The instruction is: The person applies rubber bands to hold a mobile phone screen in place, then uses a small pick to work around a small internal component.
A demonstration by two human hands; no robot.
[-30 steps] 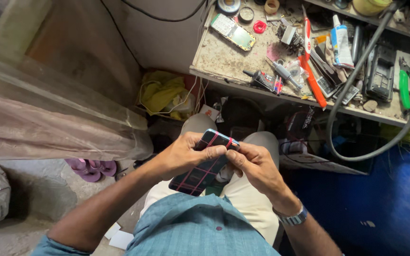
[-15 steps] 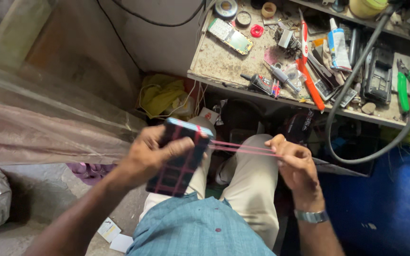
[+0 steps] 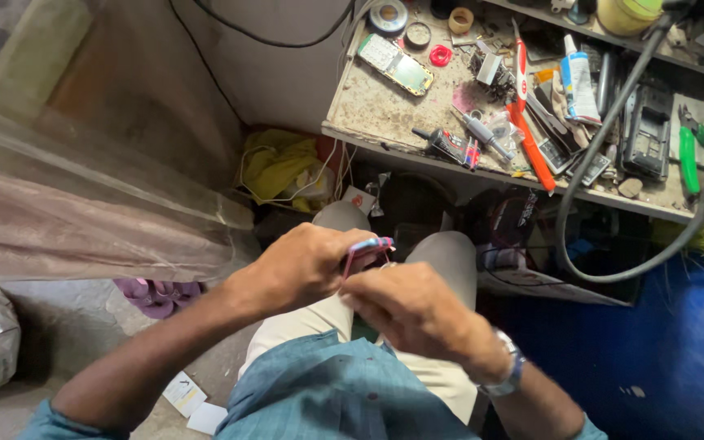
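Over my lap, my left hand (image 3: 307,265) grips a flat phone-sized device (image 3: 368,246) on edge; only its blue and pink upper rim shows. My right hand (image 3: 417,314) is closed against the device from the right and covers most of it. A pink rubber band (image 3: 350,259) loops down the device's left side between my fingers. Whether the right hand pinches the band or the device itself is hidden. I wear a watch (image 3: 508,368) on the right wrist.
A dusty workbench (image 3: 368,106) ahead holds a circuit board (image 3: 395,63), a red-handled tool (image 3: 529,134), a glue tube (image 3: 578,77), green pliers (image 3: 688,155) and small parts. A thick black cable (image 3: 605,155) loops off its edge. Yellow cloth (image 3: 279,163) lies below; clear plastic sheet (image 3: 83,204) at left.
A second ago both hands held the device flat. Then my right hand stretched the pink band out to the right. Now that hand is back against the device, which stands on edge.
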